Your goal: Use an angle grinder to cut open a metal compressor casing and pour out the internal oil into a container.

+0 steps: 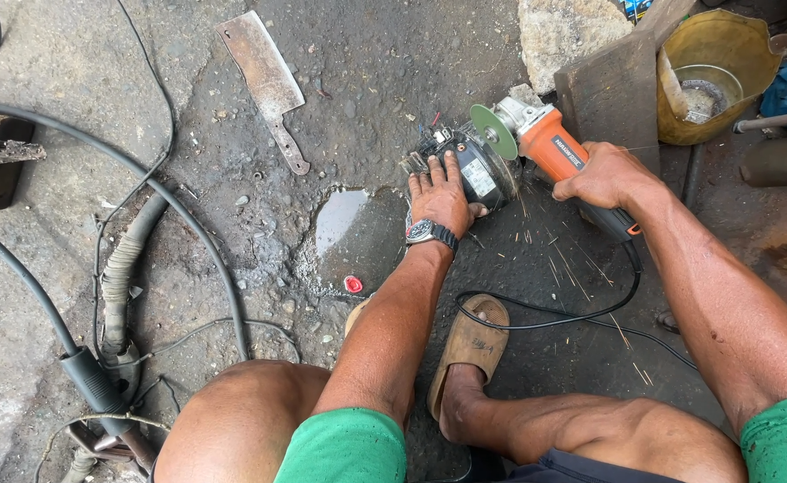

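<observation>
My left hand (440, 192), with a wristwatch on the wrist, presses flat on a round black motor-like part (478, 170) lying on the concrete floor. My right hand (601, 175) grips the orange body of an angle grinder (550, 143). Its green disc (493, 131) sits against the top right of the black part. Sparks fly down across the floor towards my right leg. The grinder's black cord (581, 315) loops past my sandalled foot (470, 344).
A rusty cleaver (266, 82) lies on the floor up left. A small puddle (340, 219) and a red cap (353, 284) sit left of my left arm. Thick black cables (156, 192) and a hose run along the left. A yellow bucket (724, 45), wooden board and stone stand at top right.
</observation>
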